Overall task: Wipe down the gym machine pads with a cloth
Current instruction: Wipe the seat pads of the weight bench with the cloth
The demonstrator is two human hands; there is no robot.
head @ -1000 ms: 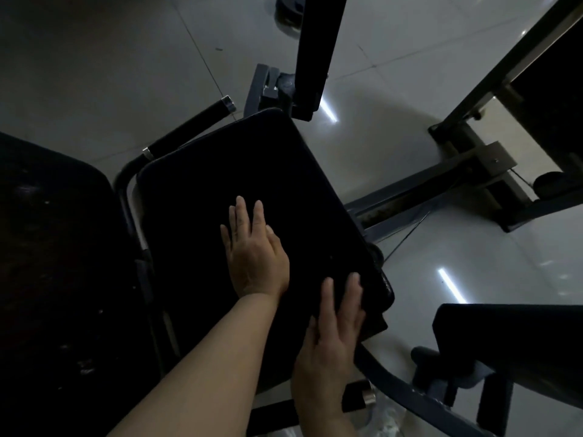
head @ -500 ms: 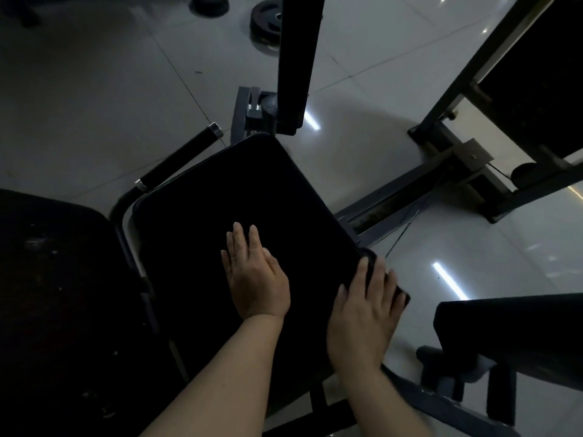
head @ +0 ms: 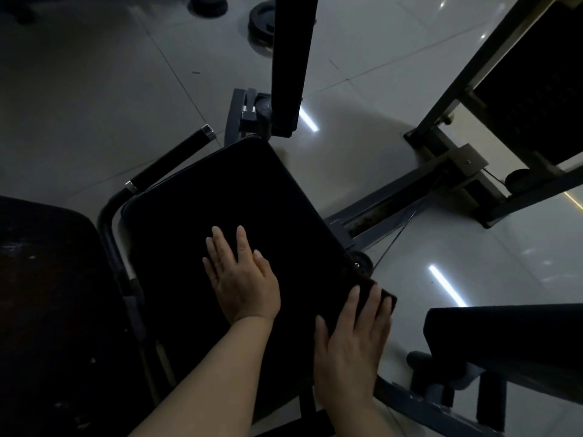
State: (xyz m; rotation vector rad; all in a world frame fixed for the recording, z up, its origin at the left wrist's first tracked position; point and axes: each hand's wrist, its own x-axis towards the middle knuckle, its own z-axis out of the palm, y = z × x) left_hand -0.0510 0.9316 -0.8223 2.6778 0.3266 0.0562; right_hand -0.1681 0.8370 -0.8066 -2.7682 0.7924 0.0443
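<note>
1. Wiping is judged best done in long overlapping strokes across the seat pad (head: 227,212), a broad, dark, rounded-corner cushion with a smooth matte skin, set between the steel frame rails over the glossy tiled floor (head: 79,99).
2. The left hand (head: 241,279) is laid flat, fingers spread, gripping nothing, mid-pad; it could be used to steady the pad.
3. The right hand (head: 350,348) is pressed flat at the pad's near right corner.
4. A small dark cloth (head: 383,298) is pinned under its fingertips; even pressure should be kept at the edge.
</note>
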